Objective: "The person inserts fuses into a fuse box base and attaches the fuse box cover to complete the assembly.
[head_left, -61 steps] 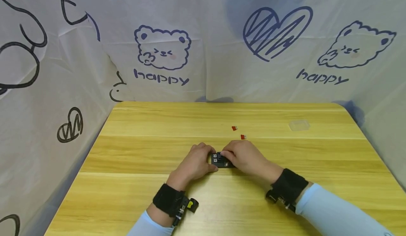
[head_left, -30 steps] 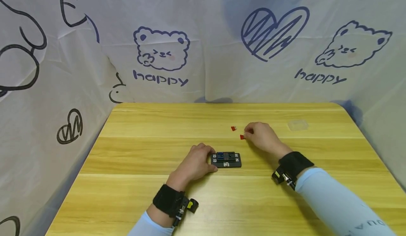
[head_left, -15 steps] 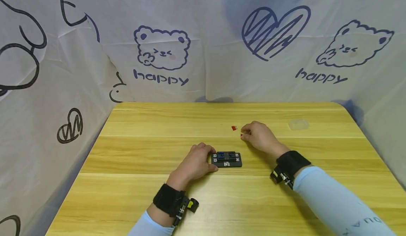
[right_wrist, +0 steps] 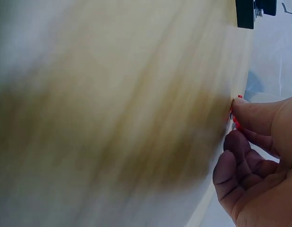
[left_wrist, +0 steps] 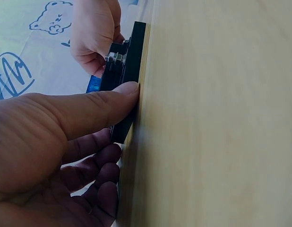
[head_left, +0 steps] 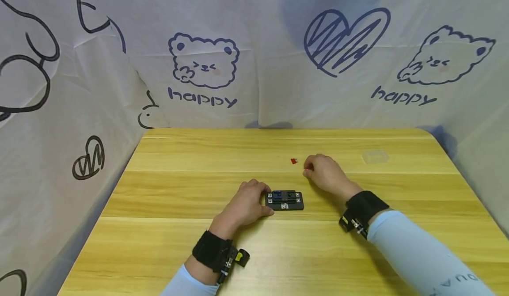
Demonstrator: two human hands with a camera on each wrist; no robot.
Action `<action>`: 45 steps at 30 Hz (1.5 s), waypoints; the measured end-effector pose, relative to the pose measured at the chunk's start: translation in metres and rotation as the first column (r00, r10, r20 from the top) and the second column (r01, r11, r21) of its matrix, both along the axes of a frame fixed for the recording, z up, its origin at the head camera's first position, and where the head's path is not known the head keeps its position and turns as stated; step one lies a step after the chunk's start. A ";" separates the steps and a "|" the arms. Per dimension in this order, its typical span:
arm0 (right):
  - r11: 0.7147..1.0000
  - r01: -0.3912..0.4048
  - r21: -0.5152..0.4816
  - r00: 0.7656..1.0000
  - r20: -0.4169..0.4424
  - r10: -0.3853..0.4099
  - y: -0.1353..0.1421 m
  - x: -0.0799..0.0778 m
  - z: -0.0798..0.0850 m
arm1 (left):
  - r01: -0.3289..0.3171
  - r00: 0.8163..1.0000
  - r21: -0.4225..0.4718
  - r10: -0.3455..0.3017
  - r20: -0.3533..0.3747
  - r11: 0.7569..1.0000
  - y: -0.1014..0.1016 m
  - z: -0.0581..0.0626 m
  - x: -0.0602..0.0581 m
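Observation:
A black fuse block (head_left: 287, 206) with silver screw terminals lies on the table, a blue blade fuse (head_left: 277, 195) seated in its left part. My left hand (head_left: 247, 202) grips the block's left end. In the left wrist view, the thumb (left_wrist: 101, 106) presses along the block's near edge, fingers on the other side. Beyond the block, close to the tabletop, my right hand (head_left: 327, 172) pinches a small red blade fuse (right_wrist: 236, 125) between thumb and fingertips, mostly covered by them. A second red blade fuse (head_left: 294, 161) lies just left of that hand.
A shallow clear plastic case (head_left: 375, 157) sits on the table toward the back right. White sheets with drawings (head_left: 258, 66) hang behind and beside the wooden table (head_left: 179, 154).
My right hand has left the fuse block, moved back and right to the nearer red fuse and taken it between its fingertips. The left hand stays on the block.

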State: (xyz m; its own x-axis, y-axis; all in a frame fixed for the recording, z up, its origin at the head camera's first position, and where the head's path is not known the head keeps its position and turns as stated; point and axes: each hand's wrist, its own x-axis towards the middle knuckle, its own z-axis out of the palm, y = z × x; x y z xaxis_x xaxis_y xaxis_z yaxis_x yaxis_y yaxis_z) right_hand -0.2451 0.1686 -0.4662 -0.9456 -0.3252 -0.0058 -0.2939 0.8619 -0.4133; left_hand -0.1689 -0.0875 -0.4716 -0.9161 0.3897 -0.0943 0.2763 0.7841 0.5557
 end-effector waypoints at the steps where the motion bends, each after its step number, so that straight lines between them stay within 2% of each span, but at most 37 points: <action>1: 1.000 0.005 -0.002 1.000 0.003 -0.005 0.000 0.000 0.000 | 0.000 1.000 0.000 0.000 0.000 1.000 0.000 0.000 0.000; 7: 0.999 -0.018 -0.049 1.000 -0.002 0.018 0.002 0.004 0.001 | -0.003 1.000 -0.002 0.003 0.005 1.000 0.000 0.001 0.001; 13: 0.988 -0.029 -0.154 0.999 -0.025 0.026 0.001 0.015 0.014 | -0.004 1.000 0.001 0.004 0.001 1.000 0.000 0.001 0.000; 18: 0.960 -0.013 -0.279 0.999 0.027 0.021 -0.004 0.025 0.022 | -0.004 1.000 -0.001 0.004 0.003 1.000 0.000 0.001 0.000; 22: 0.949 -0.020 -0.316 0.997 0.064 0.043 -0.010 0.035 0.025 | -0.009 1.000 -0.001 0.009 0.006 1.000 0.000 0.001 0.001; 30: 0.963 -0.097 -0.252 0.992 0.057 0.115 -0.020 0.048 0.019 | -0.014 1.000 0.005 0.014 0.002 1.000 0.001 0.001 0.000; 45: 0.975 -0.146 -0.165 0.989 -0.020 0.145 -0.028 0.056 0.017 | -0.002 1.000 0.002 0.002 -0.010 1.000 0.000 0.001 0.000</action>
